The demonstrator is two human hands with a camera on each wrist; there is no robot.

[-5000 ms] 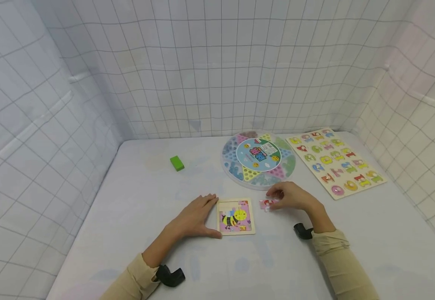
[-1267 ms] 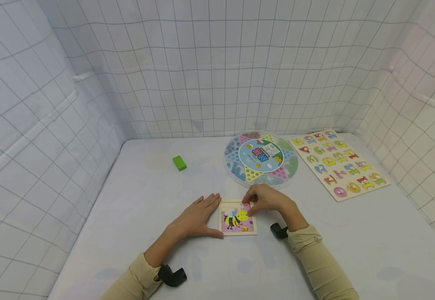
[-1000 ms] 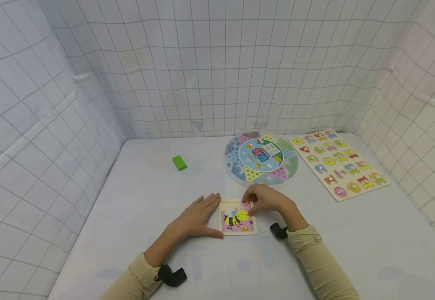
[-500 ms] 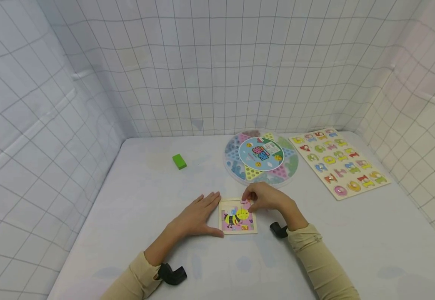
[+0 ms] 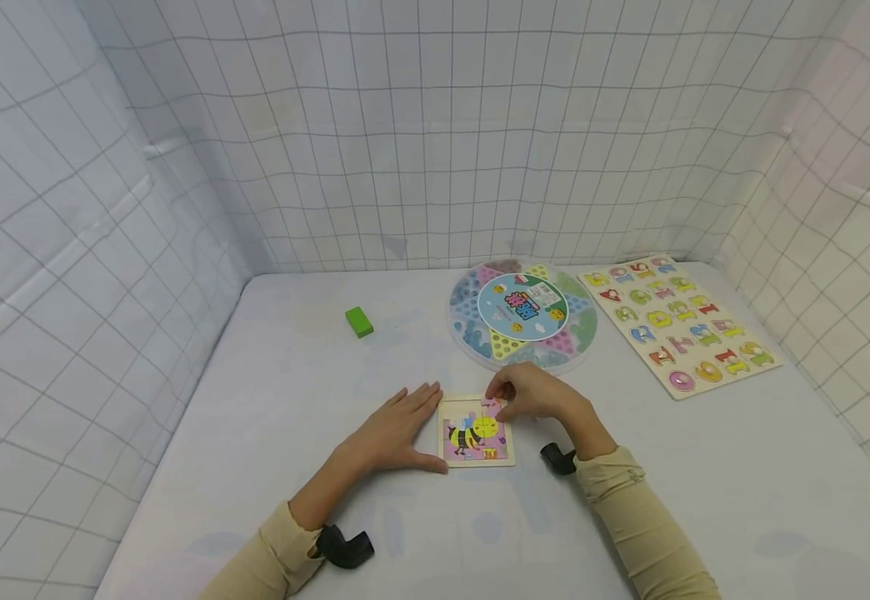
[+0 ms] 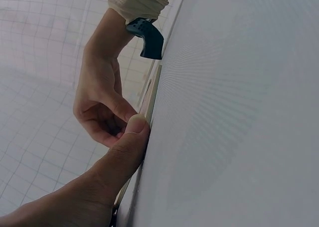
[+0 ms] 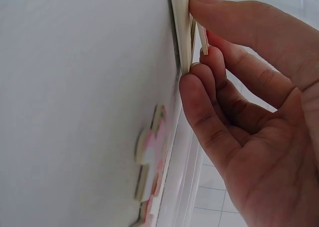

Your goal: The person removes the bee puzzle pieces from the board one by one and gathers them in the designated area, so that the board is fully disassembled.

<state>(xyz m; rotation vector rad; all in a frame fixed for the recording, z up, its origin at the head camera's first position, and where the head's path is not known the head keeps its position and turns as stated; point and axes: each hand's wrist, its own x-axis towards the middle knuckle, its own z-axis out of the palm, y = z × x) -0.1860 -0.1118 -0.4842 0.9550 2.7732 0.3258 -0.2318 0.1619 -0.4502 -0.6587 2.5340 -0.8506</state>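
A small wooden jigsaw tray (image 5: 476, 461) with a bee picture lies in front of me in the head view. Its upper left part shows bare wood. My left hand (image 5: 393, 433) rests flat with fingers spread along the tray's left side, and the thumb (image 6: 132, 139) touches its edge in the left wrist view. Over the tray's upper right corner, my right hand (image 5: 531, 392) pinches a pink jigsaw piece (image 5: 490, 403). That piece (image 7: 202, 36) stands tilted off the tray in the right wrist view. Other loose jigsaw pieces (image 7: 153, 154) lie on the table below this hand.
Behind the tray sits a round Chinese checkers board (image 5: 472, 342) with a blue label. A wooden number puzzle board (image 5: 663, 329) lies at the back right. A green block (image 5: 359, 322) stands at the back left. Grid-patterned cloth walls (image 5: 435, 150) enclose the table.
Since five seconds ago my right hand has moved left from the loose pieces to the tray's upper right corner. Over the last second the pinched piece shifts slightly; my left hand stays put.
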